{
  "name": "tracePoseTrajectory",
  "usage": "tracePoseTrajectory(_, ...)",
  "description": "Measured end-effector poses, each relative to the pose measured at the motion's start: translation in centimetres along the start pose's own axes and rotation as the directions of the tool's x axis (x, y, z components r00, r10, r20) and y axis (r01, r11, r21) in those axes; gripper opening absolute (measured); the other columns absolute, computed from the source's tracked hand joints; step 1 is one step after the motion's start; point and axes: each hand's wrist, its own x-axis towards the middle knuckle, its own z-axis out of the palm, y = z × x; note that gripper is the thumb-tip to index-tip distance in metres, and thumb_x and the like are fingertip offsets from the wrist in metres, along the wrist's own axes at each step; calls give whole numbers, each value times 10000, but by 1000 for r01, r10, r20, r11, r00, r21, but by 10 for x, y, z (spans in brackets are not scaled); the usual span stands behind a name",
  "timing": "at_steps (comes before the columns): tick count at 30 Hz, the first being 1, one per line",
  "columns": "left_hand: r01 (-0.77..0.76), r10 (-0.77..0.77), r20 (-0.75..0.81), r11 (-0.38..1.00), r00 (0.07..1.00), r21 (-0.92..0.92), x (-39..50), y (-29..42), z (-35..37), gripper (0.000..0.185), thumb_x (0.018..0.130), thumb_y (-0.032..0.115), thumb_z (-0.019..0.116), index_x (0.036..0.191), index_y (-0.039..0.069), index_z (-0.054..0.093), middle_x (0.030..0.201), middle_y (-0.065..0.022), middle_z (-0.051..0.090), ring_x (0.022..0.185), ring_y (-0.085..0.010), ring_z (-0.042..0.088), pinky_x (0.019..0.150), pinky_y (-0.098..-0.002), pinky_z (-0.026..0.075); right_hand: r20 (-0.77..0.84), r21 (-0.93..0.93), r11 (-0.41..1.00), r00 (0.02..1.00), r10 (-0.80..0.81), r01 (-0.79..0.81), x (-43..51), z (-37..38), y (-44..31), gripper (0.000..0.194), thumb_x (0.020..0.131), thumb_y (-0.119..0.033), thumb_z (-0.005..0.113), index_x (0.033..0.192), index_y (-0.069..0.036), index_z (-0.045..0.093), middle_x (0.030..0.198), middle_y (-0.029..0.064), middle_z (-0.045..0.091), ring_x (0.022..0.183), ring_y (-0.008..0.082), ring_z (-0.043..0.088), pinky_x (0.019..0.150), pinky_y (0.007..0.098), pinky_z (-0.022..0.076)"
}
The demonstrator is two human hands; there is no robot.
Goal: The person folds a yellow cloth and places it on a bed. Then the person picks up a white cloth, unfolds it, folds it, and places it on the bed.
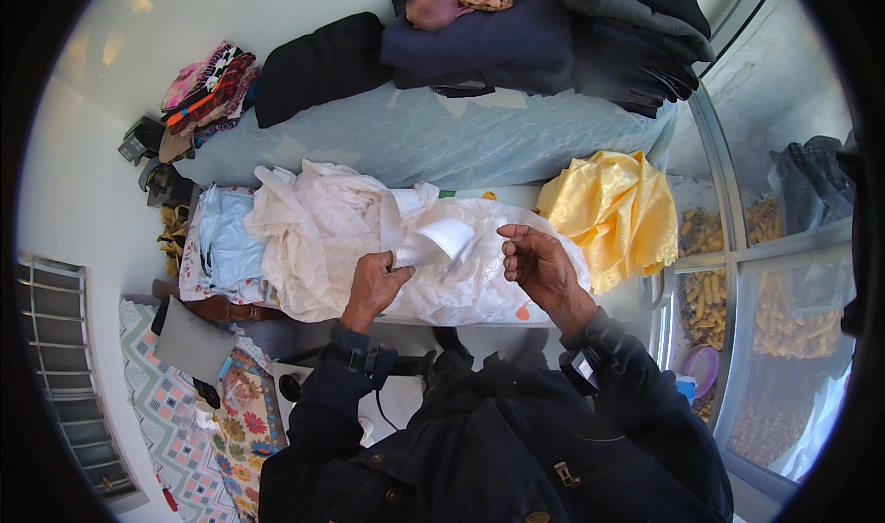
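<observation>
My left hand (377,286) pinches the end of a white fabric strip (446,236) between thumb and fingers. The strip curls up towards the right and stands above a heap of white patterned fabric (456,295). To its right, my right hand (543,267) hovers over the same heap, fingers loosely bent and apart, with nothing visible in it. Cream lace-like fabric (318,226) lies bunched to the left of the strip. A yellow satin-like cloth (608,212) is draped at the table's right end, beyond my right hand.
Dark folded clothes (477,39) are piled on a blue-covered surface (442,136) at the back. Light blue plastic packets (235,233) lie at the left. A glass door (733,260) stands at the right, with corn cobs behind it. A floral cloth (242,426) is at lower left.
</observation>
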Motion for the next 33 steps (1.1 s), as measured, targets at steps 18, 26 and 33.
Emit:
tracePoseTrajectory(18,148,-112,100,828,989,-541,-13,18,3,259,873,151,713,976,-87,716,843,-150,734,721,-204,725,638,-311,591,-67,-613,784,983,-170,94,0,-19,25,256,910,-95,696,1130,14,626,989,88,696,807,153,684,641,298,576)
tracePoseTrajectory(26,162,-101,147,853,984,-496,-11,20,-1,256,872,148,699,999,-72,730,892,-137,746,760,-194,722,688,-318,586,98,-795,565,967,-235,218,12,-6,20,384,913,-164,737,1231,6,607,1175,99,646,903,163,649,727,319,592)
tracePoseTrajectory(33,-258,202,283,949,938,178,-14,11,-7,202,807,143,719,880,-45,702,759,-159,670,682,-229,649,641,-364,497,136,-862,469,979,-153,193,21,-4,30,473,892,-227,769,1263,11,598,1222,124,644,1015,221,654,828,363,578)
